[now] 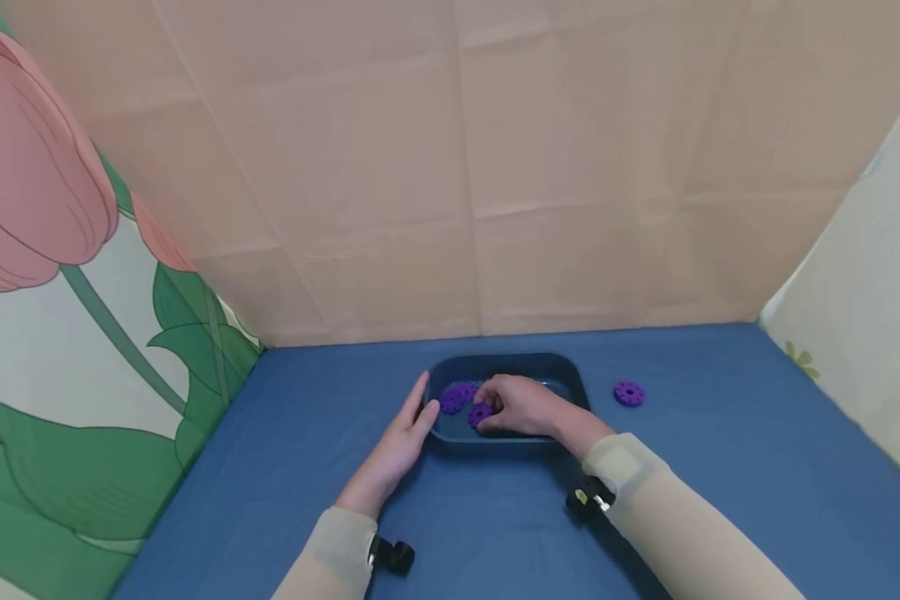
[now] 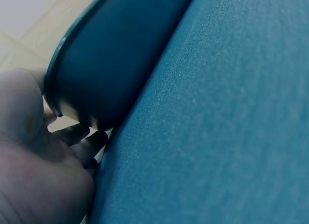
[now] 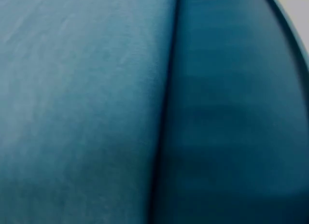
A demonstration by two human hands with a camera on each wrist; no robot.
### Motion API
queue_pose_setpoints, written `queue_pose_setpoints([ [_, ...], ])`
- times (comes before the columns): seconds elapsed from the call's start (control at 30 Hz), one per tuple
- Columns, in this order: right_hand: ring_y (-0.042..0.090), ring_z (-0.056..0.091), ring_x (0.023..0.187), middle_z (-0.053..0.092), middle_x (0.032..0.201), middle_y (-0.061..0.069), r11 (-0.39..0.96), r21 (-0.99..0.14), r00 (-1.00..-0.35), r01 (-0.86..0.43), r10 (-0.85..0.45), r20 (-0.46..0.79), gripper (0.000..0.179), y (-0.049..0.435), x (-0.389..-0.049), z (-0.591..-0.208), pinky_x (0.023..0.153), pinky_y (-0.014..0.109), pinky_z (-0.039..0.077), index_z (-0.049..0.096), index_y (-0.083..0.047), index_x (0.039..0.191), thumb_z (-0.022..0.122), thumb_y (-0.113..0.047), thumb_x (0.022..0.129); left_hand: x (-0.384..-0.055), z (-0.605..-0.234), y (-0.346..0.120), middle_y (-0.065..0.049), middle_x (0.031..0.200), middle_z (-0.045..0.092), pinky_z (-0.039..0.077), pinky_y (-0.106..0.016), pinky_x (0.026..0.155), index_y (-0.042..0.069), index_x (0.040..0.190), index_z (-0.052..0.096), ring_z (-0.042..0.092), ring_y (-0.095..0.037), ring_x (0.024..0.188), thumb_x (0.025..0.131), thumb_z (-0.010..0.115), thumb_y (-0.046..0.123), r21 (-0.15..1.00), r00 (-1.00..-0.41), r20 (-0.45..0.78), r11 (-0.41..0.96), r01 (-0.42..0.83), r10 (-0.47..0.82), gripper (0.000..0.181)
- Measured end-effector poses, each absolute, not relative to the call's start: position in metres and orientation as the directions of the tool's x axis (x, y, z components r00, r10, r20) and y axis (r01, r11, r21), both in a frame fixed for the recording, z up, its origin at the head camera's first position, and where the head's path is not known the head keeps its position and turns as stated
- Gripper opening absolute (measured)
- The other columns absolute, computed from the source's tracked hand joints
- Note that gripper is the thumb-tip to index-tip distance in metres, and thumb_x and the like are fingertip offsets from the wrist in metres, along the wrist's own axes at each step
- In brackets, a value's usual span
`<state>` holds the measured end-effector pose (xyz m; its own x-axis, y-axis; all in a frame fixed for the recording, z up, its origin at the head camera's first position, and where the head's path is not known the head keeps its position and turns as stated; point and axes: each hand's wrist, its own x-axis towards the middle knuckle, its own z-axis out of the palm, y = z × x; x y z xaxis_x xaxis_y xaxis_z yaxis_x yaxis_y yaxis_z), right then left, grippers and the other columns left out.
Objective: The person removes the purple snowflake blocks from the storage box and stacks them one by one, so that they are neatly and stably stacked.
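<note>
A dark blue rectangular tray [image 1: 506, 443] sits on the blue cloth. My left hand [image 1: 396, 446] holds its left end, thumb over the rim and fingers along the outer wall; the left wrist view shows the fingers against the tray wall [image 2: 111, 55]. My right hand [image 1: 521, 406] reaches into the tray and pinches a round purple disc [image 1: 479, 415] with small holes around it, between thumb and fingers. Just left of it inside the tray lie more purple discs [image 1: 453, 397], overlapping. The right wrist view has only the tray's outer side [image 3: 227, 108], no hand.
Right of the tray another purple disc [image 1: 629, 393] lies on the blue cloth [image 1: 487, 517]. Behind the table hangs a creased beige sheet [image 1: 465, 183]. A tulip-patterned panel [image 1: 37, 167] stands at the left, a pale panel [image 1: 862, 275] at the right.
</note>
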<state>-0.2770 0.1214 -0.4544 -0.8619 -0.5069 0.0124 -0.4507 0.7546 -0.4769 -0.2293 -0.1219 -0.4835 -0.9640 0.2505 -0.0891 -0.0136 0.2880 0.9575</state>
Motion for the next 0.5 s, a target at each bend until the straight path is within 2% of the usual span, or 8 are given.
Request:
queue_pose_setpoints([
  [0.17, 0.009, 0.059, 0.086, 0.066, 0.094, -0.008, 0.759, -0.488, -0.885, -0.431, -0.462, 0.063, 0.039, 0.13, -0.272, -0.443, 0.081, 0.034, 0.054, 0.072, -0.022, 0.111, 0.083, -0.041, 0.079, -0.228, -0.484, -0.121, 0.02, 0.164, 0.01, 0.007, -0.056, 0.123, 0.053, 0.154, 0.014, 0.005, -0.016, 0.155, 0.091, 0.044, 0.075, 0.959, -0.965, -0.1, 0.282, -0.028, 0.244, 0.073],
  [0.4, 0.009, 0.059, 0.09, 0.065, 0.098, -0.014, 0.753, -0.536, -0.916, -0.381, -0.386, 0.109, 0.045, 0.149, -0.26, -0.425, 0.082, 0.032, 0.053, 0.07, -0.032, 0.112, 0.078, -0.059, 0.077, -0.228, -0.484, -0.122, 0.023, 0.163, 0.008, 0.007, -0.054, 0.124, 0.05, 0.155, 0.012, 0.003, -0.013, 0.154, 0.091, 0.044, 0.075, 0.961, -0.963, -0.096, 0.277, -0.023, 0.253, 0.076],
  [0.5, 0.011, 0.057, 0.092, 0.064, 0.101, -0.011, 0.737, -0.564, -0.922, -0.374, -0.362, 0.138, 0.048, 0.16, -0.253, -0.419, 0.082, 0.032, 0.052, 0.068, -0.032, 0.114, 0.076, -0.062, 0.077, -0.228, -0.483, -0.122, 0.024, 0.163, 0.008, 0.008, -0.052, 0.125, 0.049, 0.156, 0.011, 0.003, -0.012, 0.154, 0.092, 0.044, 0.074, 0.961, -0.961, -0.094, 0.277, -0.018, 0.261, 0.076],
])
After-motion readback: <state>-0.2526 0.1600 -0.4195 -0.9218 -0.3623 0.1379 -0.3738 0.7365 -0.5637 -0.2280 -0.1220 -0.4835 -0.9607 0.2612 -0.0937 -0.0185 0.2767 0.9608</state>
